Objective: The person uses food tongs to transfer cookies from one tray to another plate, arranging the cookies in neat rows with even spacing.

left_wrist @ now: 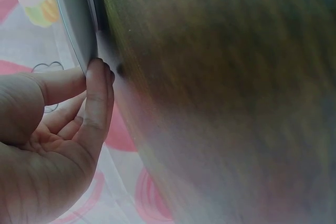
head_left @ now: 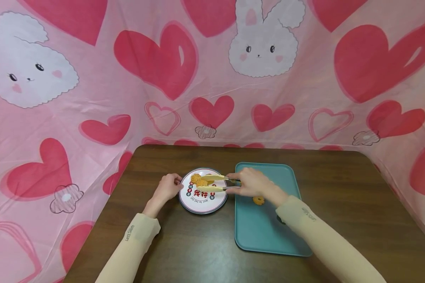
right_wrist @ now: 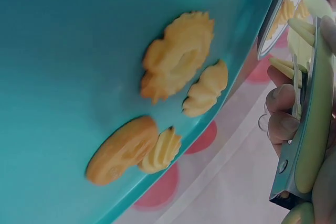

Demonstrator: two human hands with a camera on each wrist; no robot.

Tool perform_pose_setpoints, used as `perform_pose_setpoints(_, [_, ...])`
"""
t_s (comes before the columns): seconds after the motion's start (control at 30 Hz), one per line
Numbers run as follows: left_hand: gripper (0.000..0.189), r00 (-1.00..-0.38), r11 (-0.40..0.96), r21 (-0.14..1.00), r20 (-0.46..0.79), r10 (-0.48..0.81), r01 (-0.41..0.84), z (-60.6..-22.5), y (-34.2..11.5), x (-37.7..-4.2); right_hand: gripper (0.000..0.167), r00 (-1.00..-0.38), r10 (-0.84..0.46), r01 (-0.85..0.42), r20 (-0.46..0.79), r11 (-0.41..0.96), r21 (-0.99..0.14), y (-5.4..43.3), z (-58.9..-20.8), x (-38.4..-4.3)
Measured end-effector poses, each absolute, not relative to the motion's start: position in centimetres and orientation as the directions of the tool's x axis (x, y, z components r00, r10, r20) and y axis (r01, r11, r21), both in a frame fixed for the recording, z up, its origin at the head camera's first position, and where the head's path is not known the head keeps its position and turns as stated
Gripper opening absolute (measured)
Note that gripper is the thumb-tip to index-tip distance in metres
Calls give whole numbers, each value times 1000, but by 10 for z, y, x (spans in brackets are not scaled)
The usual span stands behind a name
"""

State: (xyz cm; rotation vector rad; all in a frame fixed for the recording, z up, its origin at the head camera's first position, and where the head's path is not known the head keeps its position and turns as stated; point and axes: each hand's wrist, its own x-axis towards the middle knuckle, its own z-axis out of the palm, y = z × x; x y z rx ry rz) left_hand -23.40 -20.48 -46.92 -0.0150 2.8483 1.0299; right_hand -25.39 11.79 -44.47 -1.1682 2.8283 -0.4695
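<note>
A round white plate [head_left: 198, 207] with red and dark printed characters lies on the table, several golden cookies [head_left: 196, 179] near its far side. At its left rim, my left hand [head_left: 167, 187] pinches the edge between thumb and fingers, as the left wrist view shows. My right hand [head_left: 252, 182] grips metal tongs [right_wrist: 310, 129] with pale yellow ends and handle covers. The tongs' two ends reach over the plate at the cookies; whether they clasp one I cannot tell. Beneath the right forearm is a teal tray [head_left: 262, 236].
On the tray, the right wrist view shows a large ruffled cookie [right_wrist: 178, 56], a smooth oval cookie [right_wrist: 122, 150] and two smaller ridged ones. My right arm hides part of the tray. Brown wooden table [head_left: 184, 251] surrounds both; a pink heart-patterned cloth [head_left: 212, 82] hangs behind.
</note>
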Motion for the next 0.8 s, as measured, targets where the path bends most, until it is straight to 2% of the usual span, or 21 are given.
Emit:
perform_pose_setpoints(0.33, [24, -992, 771, 634, -123, 24, -60, -473, -206, -235, 57, -670, -739, -721, 71, 625, -300, 98, -450, -255])
perform_pose_setpoints(0.8, [23, -993, 771, 635, -116, 26, -54, -473, -206, -236, 56, -664, -745, -728, 63, 625, -283, 81, -453, -256])
